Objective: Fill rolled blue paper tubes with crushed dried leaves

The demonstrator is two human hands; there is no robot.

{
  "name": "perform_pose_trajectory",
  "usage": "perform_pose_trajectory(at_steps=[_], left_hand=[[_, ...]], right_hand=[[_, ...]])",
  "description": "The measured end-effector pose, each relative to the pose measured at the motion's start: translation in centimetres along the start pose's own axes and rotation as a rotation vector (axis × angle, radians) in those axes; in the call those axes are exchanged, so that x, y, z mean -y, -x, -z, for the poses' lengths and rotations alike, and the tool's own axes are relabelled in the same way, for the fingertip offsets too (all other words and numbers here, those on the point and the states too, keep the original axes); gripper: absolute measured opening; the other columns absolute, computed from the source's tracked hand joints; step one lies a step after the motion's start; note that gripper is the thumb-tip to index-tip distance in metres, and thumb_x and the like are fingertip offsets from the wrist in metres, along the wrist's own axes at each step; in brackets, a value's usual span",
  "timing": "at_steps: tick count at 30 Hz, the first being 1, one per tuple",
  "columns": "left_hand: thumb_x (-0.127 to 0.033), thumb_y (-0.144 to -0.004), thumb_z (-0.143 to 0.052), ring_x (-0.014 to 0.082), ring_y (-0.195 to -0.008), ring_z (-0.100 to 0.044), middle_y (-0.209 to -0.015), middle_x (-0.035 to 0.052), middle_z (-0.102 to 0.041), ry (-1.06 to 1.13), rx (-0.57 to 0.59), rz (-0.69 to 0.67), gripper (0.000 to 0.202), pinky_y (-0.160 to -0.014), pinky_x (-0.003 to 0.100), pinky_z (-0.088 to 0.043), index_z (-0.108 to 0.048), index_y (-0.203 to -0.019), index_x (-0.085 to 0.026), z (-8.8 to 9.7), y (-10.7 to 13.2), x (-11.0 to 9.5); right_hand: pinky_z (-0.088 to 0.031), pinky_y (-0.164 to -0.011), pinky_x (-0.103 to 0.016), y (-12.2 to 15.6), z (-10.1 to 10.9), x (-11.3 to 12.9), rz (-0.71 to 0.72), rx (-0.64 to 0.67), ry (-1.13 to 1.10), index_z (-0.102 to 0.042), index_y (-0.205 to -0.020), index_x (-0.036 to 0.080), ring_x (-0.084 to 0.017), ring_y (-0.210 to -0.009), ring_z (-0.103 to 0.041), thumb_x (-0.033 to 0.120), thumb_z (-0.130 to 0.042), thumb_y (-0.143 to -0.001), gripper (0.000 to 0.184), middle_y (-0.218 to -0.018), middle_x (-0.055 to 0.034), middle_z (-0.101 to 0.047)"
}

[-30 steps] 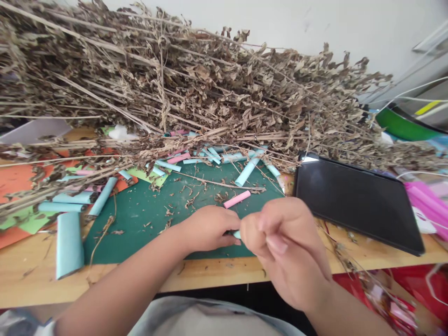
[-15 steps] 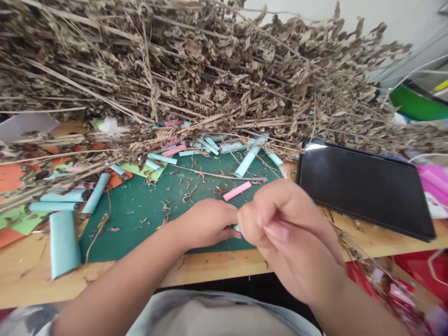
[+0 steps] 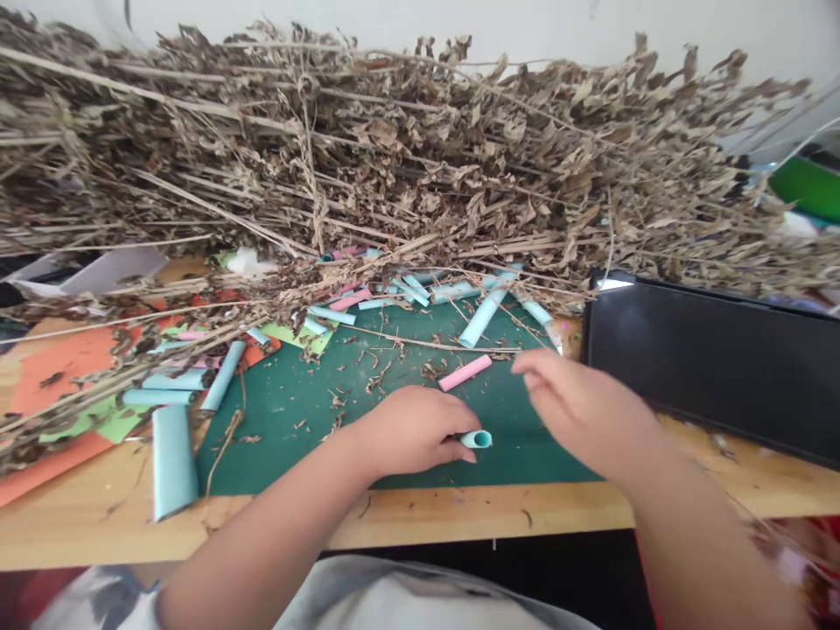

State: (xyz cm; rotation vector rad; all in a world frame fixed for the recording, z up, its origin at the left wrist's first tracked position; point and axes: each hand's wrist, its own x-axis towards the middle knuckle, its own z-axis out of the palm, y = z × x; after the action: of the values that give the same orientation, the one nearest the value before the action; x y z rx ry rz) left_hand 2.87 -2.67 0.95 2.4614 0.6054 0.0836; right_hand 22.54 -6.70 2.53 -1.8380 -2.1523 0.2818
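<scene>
My left hand (image 3: 420, 436) is closed around a light blue paper tube (image 3: 478, 439), whose hollow end points right out of the fingers. The rest of that tube is hidden in the palm. Apart from it, to the right, my right hand (image 3: 581, 407) hovers over the green mat (image 3: 407, 350) with loosely bent fingers and nothing visible in them. A pink paper tube (image 3: 465, 373) lies on the mat between and just beyond the two hands. Farther back, a blue tube (image 3: 486, 315) leans among dry stems.
A big heap of dried stems and leaves (image 3: 407, 157) fills the back of the wooden table (image 3: 420, 516). A black tablet (image 3: 715, 359) lies at right. More blue tubes, a wide blue one (image 3: 174, 464) and orange paper (image 3: 66, 363) are at left. Leaf crumbs dot the mat.
My right hand has drawn away from my left hand to the right and its fist has loosened. The blue tube's end now shows in my left hand. The view has shifted left and up.
</scene>
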Motion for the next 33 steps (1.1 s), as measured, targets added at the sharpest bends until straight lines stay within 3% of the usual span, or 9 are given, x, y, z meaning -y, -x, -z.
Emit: perform_pose_trajectory(at_steps=[3, 5, 10, 17, 21, 25, 28, 30, 33], left_hand=[[-0.035, -0.078, -0.051, 0.0146, -0.077, -0.058, -0.078, 0.0002, -0.063, -0.021, 0.000, -0.003, 0.018, -0.067, 0.021, -0.040, -0.059, -0.078, -0.020, -0.1, 0.0, -0.1], [-0.035, -0.078, -0.050, 0.0148, -0.077, -0.058, -0.079, 0.0004, -0.063, -0.033, -0.001, -0.007, 0.018, -0.068, 0.021, -0.039, -0.059, -0.078, -0.019, -0.1, 0.1, -0.1], [-0.037, -0.079, -0.049, 0.0152, -0.076, -0.057, -0.079, 0.0000, -0.062, -0.069, 0.003, 0.004, 0.020, -0.066, 0.021, -0.039, -0.057, -0.078, -0.019, -0.1, 0.0, -0.1], [-0.038, -0.080, -0.047, 0.0143, -0.074, -0.057, -0.077, 0.0010, -0.061, -0.054, 0.002, -0.004, 0.022, -0.065, 0.021, -0.039, -0.056, -0.080, -0.019, -0.2, 0.0, 0.1], [-0.037, -0.080, -0.047, 0.0142, -0.075, -0.057, -0.079, 0.0011, -0.061, -0.040, -0.003, -0.001, 0.020, -0.067, 0.021, -0.039, -0.056, -0.081, -0.019, -0.2, 0.0, 0.1], [-0.035, -0.079, -0.049, 0.0142, -0.076, -0.057, -0.078, 0.0012, -0.061, -0.021, -0.002, 0.006, 0.019, -0.068, 0.021, -0.040, -0.057, -0.079, -0.018, -0.2, 0.0, 0.0], [-0.036, -0.079, -0.050, 0.0145, -0.075, -0.057, -0.077, 0.0009, -0.061, -0.022, -0.005, 0.003, 0.019, -0.067, 0.022, -0.039, -0.056, -0.078, -0.017, -0.1, 0.0, -0.1], [-0.036, -0.078, -0.050, 0.0148, -0.074, -0.057, -0.077, 0.0008, -0.061, -0.026, -0.012, 0.000, 0.020, -0.065, 0.022, -0.039, -0.056, -0.077, -0.017, -0.1, 0.0, -0.1], [-0.036, -0.078, -0.050, 0.0153, -0.073, -0.056, -0.078, 0.0015, -0.061, -0.020, -0.032, -0.013, 0.020, -0.064, 0.023, -0.039, -0.056, -0.080, -0.017, -0.2, 0.0, 0.0]], right_hand=[[-0.043, -0.068, -0.033, -0.9, -1.8, -0.8, 0.054, 0.102, 0.116, -0.054, -0.089, 0.016, -0.021, -0.081, -0.056, 0.003, -0.035, -0.072, 0.028, -0.084, -0.0051, -0.061], [-0.041, -0.072, -0.034, -1.1, -2.6, -1.2, 0.066, 0.076, 0.164, -0.053, -0.090, 0.017, -0.022, -0.085, -0.054, 0.003, -0.035, -0.072, 0.029, -0.089, -0.0056, -0.060], [-0.040, -0.068, -0.032, -2.1, -2.7, -1.5, -0.059, -0.019, 0.257, -0.051, -0.098, 0.020, -0.023, -0.087, -0.054, 0.020, -0.044, -0.078, 0.021, -0.092, -0.0056, -0.060], [-0.039, -0.062, -0.030, -4.1, -3.1, -0.7, -0.097, 0.033, 0.389, -0.046, -0.105, 0.019, -0.024, -0.084, -0.056, 0.033, -0.044, -0.080, 0.029, -0.091, -0.0084, -0.060], [-0.038, -0.064, -0.030, -4.5, -3.8, -0.3, -0.129, 0.005, 0.417, -0.048, -0.099, 0.019, -0.024, -0.085, -0.055, 0.026, -0.043, -0.080, 0.021, -0.089, -0.0087, -0.059], [-0.038, -0.063, -0.031, -4.3, -3.7, -0.5, -0.097, 0.021, 0.389, -0.047, -0.104, 0.019, -0.024, -0.083, -0.056, 0.016, -0.040, -0.079, 0.026, -0.089, -0.0100, -0.060], [-0.039, -0.065, -0.033, -3.5, -2.8, -0.3, -0.111, -0.007, 0.202, -0.048, -0.103, 0.020, -0.023, -0.079, -0.057, 0.012, -0.043, -0.077, 0.028, -0.085, -0.0073, -0.062], [-0.040, -0.065, -0.032, -2.4, -2.1, 0.5, -0.107, -0.093, -0.089, -0.049, -0.098, 0.021, -0.018, -0.073, -0.056, 0.012, -0.045, -0.075, 0.025, -0.081, -0.0030, -0.061], [-0.042, -0.064, -0.026, -0.3, -1.7, 2.4, 0.023, -0.219, -0.617, -0.048, -0.086, 0.023, -0.012, -0.069, -0.053, 0.012, -0.048, -0.075, 0.016, -0.079, 0.0012, -0.056]])
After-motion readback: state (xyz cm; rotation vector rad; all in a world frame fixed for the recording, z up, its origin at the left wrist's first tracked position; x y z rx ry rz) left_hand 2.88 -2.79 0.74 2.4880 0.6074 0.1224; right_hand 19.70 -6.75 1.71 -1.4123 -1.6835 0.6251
